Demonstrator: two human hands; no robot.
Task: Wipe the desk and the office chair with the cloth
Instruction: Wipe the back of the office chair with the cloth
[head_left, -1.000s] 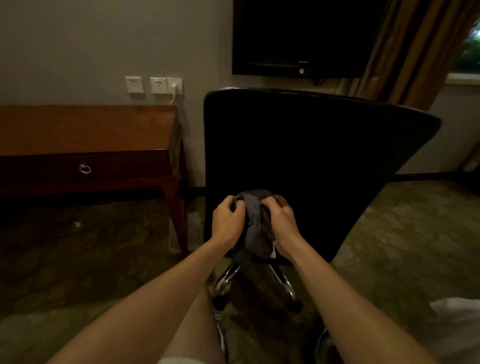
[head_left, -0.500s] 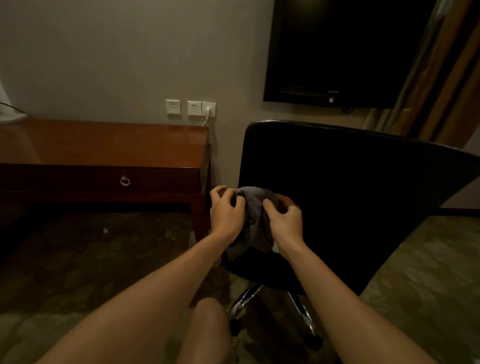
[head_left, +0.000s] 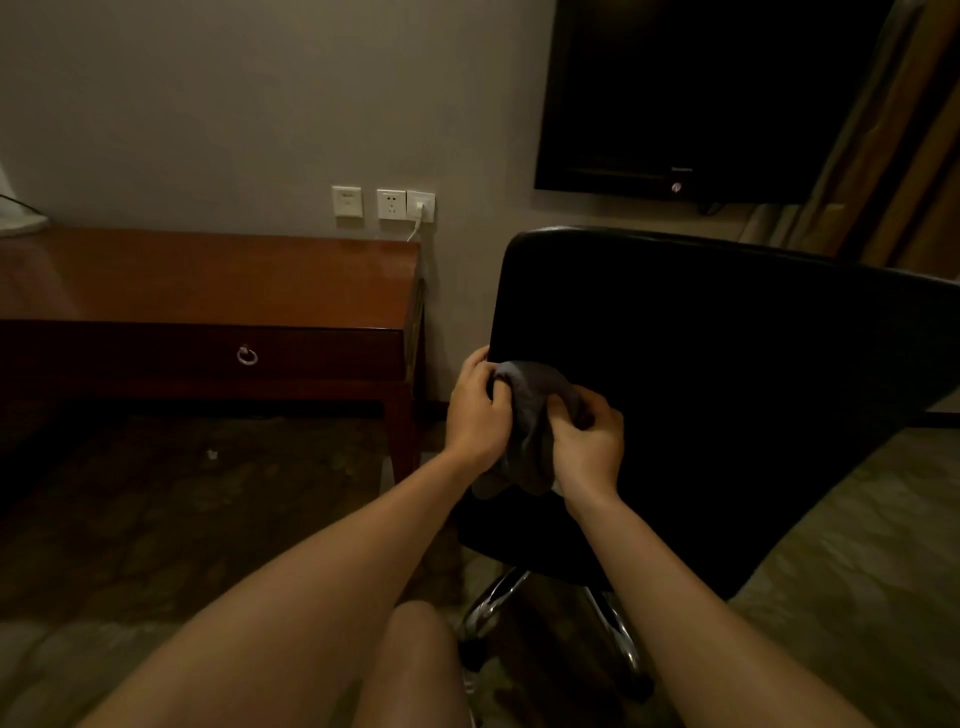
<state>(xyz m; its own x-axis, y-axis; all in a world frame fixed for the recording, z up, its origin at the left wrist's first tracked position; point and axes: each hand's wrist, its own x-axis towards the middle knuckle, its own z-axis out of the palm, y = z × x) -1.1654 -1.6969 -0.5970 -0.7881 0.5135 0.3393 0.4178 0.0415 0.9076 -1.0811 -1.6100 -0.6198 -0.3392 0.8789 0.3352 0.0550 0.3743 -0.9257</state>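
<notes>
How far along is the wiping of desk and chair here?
Done: nothing the picture can confirm; neither surface shows wipe marks. In hand: the left hand and right hand both grip the bunched grey cloth in front of the chair. Left: the desk, apart from the cloth, and seemingly the chair too.

There is one wooden surface (head_left: 208, 280) with one ring pull (head_left: 247, 355), one black office chair (head_left: 727, 389), one grey cloth (head_left: 530, 415), two hands, a left hand (head_left: 478, 415) and a right hand (head_left: 589, 441), three wall plates (head_left: 391, 204) and one television (head_left: 701, 93).
</notes>
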